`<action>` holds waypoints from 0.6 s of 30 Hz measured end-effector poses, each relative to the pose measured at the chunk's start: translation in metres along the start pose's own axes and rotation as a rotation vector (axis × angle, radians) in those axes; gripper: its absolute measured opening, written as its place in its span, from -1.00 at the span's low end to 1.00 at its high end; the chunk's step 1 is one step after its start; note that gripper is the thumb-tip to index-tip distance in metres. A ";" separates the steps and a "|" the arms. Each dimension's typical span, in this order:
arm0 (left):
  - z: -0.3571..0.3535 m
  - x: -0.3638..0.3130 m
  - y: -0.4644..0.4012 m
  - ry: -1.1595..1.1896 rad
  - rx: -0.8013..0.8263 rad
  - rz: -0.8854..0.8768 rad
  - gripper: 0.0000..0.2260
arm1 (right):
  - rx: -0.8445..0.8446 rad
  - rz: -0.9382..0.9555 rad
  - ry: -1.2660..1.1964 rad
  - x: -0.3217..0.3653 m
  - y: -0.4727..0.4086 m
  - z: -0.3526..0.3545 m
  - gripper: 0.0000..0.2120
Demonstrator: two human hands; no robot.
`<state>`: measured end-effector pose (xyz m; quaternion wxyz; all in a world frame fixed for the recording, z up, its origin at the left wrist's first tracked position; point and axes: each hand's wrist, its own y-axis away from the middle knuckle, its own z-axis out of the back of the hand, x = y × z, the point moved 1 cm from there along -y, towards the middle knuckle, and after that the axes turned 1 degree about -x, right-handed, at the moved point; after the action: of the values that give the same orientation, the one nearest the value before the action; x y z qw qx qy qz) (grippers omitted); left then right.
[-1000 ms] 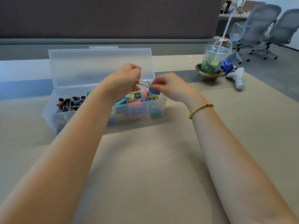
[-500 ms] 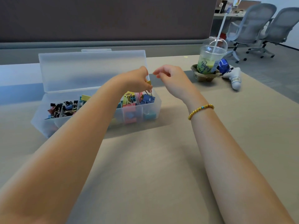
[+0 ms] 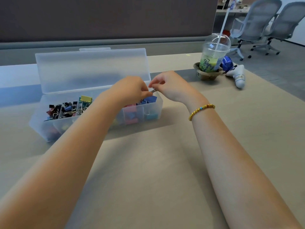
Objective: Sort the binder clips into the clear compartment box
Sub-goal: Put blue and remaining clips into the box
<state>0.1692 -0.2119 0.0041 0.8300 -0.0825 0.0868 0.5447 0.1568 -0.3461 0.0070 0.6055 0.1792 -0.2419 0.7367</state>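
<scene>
Head view: both hands meet over the right end of the clear compartment box (image 3: 92, 123), which sits toward the table's (image 3: 148, 171) far left. The left hand (image 3: 130, 91) and right hand (image 3: 166, 86) both pinch a binder clip's wire handles (image 3: 153, 91), fingers curled, forearms reaching forward. The clip is probably light, stiff and springy; the handles look the best place to hold it.

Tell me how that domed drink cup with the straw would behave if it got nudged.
The drink cup looks tall and narrow, so it would probably tip rather than slide. The shallow pulp holder around its base likely steadies it somewhat. It appears roughly half full of green drink, so likely weighty low down, and a hard knock might spill through the straw opening.
</scene>
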 end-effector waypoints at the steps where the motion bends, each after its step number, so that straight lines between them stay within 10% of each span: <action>1: 0.000 0.001 0.000 0.008 -0.007 0.001 -0.70 | 0.006 0.001 0.046 0.000 0.001 0.002 -0.82; 18: -0.003 0.003 0.007 -0.015 0.030 -0.070 -0.67 | 0.056 0.046 0.224 0.026 0.014 0.008 -0.83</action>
<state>0.1637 -0.2075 0.0006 0.8503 -0.0688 0.0862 0.5147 0.1375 -0.3320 0.0263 0.6065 0.1068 -0.1562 0.7722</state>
